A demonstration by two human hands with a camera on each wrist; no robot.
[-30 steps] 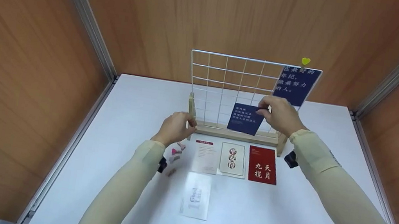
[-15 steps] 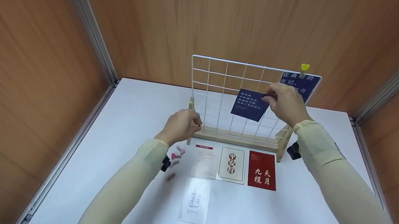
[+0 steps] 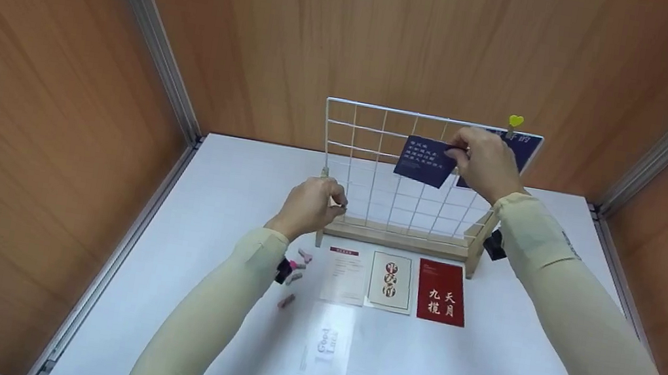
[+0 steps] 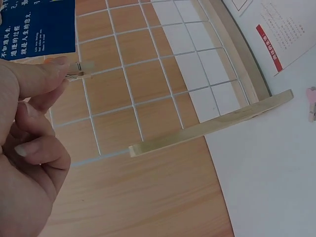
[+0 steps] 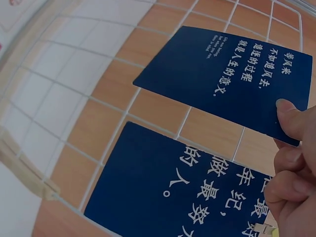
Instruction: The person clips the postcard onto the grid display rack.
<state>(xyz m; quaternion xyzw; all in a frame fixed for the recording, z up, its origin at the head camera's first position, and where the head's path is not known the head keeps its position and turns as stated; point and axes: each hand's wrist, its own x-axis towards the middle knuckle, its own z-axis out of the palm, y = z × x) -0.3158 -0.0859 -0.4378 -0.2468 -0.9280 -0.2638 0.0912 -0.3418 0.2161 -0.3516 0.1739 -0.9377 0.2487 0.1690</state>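
My right hand point(image 3: 488, 164) pinches a dark blue card point(image 3: 425, 161) with white writing by its upper right corner, in front of the white wire grid point(image 3: 382, 131). A second blue card point(image 5: 168, 177) hangs at the grid's right end under a clothespin with a yellow heart point(image 3: 516, 121); my right hand partly covers it in the head view. Near the grid's left end, my left hand point(image 3: 313, 205) pinches a small wooden clothespin point(image 4: 81, 69) between thumb and forefinger. A bit of orange shows behind those fingertips in the left wrist view.
The grid stands in a wooden base point(image 3: 396, 239). Before it lie a white card point(image 3: 345, 278), a cream card point(image 3: 389, 298) and a red card point(image 3: 442, 280), with a "Good Luck" card point(image 3: 325, 365) nearer. Several small clothespins point(image 3: 286, 301) lie at left. Wooden panels point(image 3: 306, 18) surround the table.
My right hand has raised the blue card from low on the grid toward its top wires. My left hand, with the clothespin, has shifted slightly right and up. The head view has tilted a little.
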